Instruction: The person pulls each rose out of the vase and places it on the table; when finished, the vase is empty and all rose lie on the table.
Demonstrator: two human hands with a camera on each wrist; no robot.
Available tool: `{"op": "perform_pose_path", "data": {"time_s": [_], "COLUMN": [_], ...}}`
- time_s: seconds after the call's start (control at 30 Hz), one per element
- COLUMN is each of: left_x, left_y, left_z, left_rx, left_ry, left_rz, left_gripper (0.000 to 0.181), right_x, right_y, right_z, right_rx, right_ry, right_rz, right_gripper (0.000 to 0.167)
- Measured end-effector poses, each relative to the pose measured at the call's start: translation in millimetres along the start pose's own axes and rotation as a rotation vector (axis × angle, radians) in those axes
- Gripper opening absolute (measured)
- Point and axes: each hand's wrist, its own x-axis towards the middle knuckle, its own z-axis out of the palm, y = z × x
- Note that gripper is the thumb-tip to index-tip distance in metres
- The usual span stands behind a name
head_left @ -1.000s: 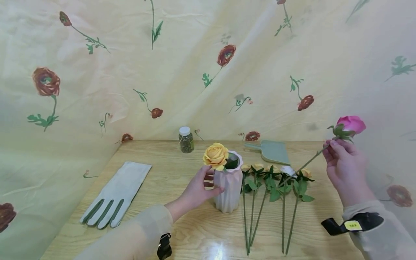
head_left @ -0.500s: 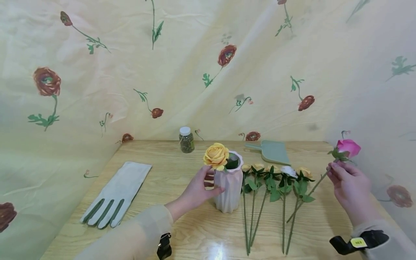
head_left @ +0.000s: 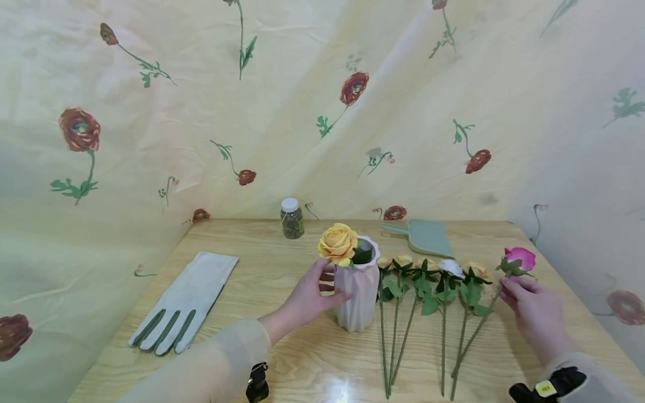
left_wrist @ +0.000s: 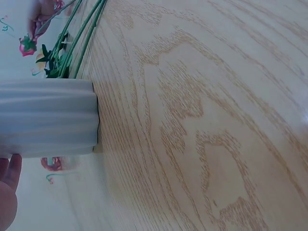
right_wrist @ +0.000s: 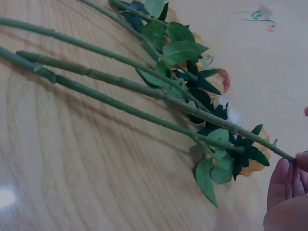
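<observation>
On the table stands a pale pink fluted vase [head_left: 356,302] with a yellow rose [head_left: 337,244] leaning out over its left rim. My left hand [head_left: 309,294] holds the vase's left side, thumb across the front. In the left wrist view, part of that hand [left_wrist: 8,187] touches the vase wall [left_wrist: 48,118]. My right hand [head_left: 536,313] pinches a pink rose [head_left: 519,259] by the stem just under its bloom. The rose's stem [right_wrist: 139,89] slants over the rightmost of several roses lying in a row, among them a white rose [head_left: 451,267].
A grey glove with green between its fingers [head_left: 188,299] lies at the left. Toward the back stand a white-capped jar [head_left: 292,221] and a grey-green dustpan [head_left: 430,238], lying flat. Flower-printed cloth [head_left: 282,112] hangs behind the table.
My right hand has lowered the pink rose from up at the right down beside the row of roses. The left hand stays at the vase.
</observation>
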Motion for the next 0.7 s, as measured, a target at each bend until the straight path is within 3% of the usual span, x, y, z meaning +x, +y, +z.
{"op": "perform_pose_path", "data": {"time_s": [0.1,0.33,0.4,0.5,0.57,0.7], "left_x": [-0.5,0.0,0.4,0.7,0.8,0.9], "left_y": [-0.2,-1.0,-1.3,-1.0,-0.9,-0.6], "left_z": [-0.4,0.1,0.4,0.6,0.6,0.7], "left_rx": [-0.006,-0.006,-0.006,-0.007,-0.007,-0.002], "left_ry": [0.001,0.013,0.016,0.016,0.015,0.010], "left_rz": [-0.006,0.011,0.023,0.021,0.015,0.007], "left_gripper": [0.065,0.064,0.064,0.064,0.064,0.064], "right_x": [2.3,5.7,7.0,10.1,12.0,14.4], "right_y": [6,17,19,24,27,32], "right_z": [-1,-6,-6,-6,-5,-4], "right_rx": [-0.074,-0.119,-0.201,-0.408,-0.526,-0.637], "right_ry": [0.025,0.044,0.066,0.109,0.126,0.139], "right_rz": [0.015,0.046,0.057,0.079,0.091,0.111], "right_gripper": [0.017,0.013,0.011,0.006,0.018,0.049]}}
